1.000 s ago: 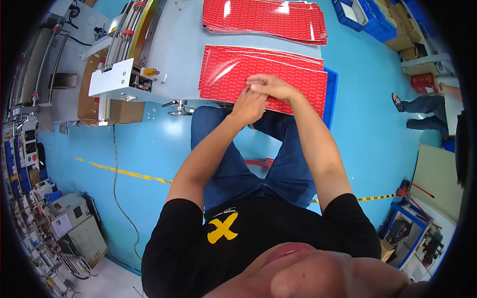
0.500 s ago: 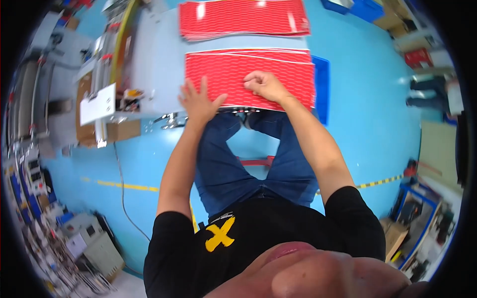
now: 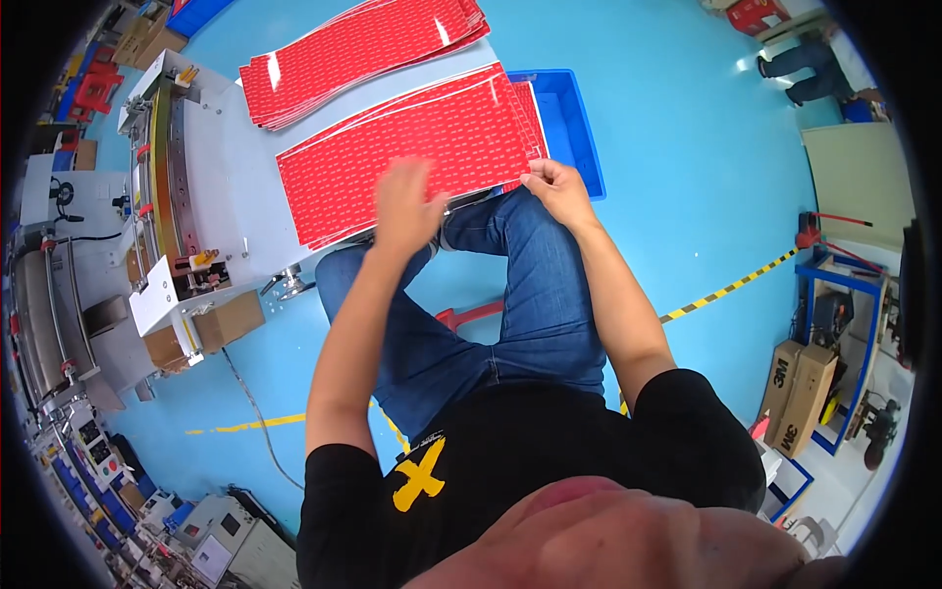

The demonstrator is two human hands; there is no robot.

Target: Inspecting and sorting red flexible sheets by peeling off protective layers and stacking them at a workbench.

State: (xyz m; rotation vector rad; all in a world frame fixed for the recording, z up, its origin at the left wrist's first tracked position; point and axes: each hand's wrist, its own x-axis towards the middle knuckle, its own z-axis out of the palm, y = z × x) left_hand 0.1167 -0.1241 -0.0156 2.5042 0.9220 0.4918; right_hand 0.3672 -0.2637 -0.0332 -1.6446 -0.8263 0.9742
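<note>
A near stack of long red printed sheets (image 3: 343,172) with pale edges lies on the table, slanting up to the right. My right hand (image 3: 561,193) is at its near right corner, thumb and fingers pinched on the edge of a red sheet. Over the near edge of the same stack, around its middle, is my left hand (image 3: 407,208). Motion smears its fingers, so whether it touches the sheets cannot be made out. Beyond lies a second stack of red sheets (image 3: 363,59), its layers slightly fanned.
A blue bin (image 3: 586,162) is just past the stack's right end, with more red sheets reaching over it. On the left stands a machine with a long roller bar (image 3: 157,187). Metal fittings (image 3: 287,285) stick out below the table edge. Someone's legs (image 3: 800,69) show far right.
The view has turned, so the stacks appear tilted and further left. My right hand has gone from above the sheets to their near right corner. My left hand has moved inward from their left end.
</note>
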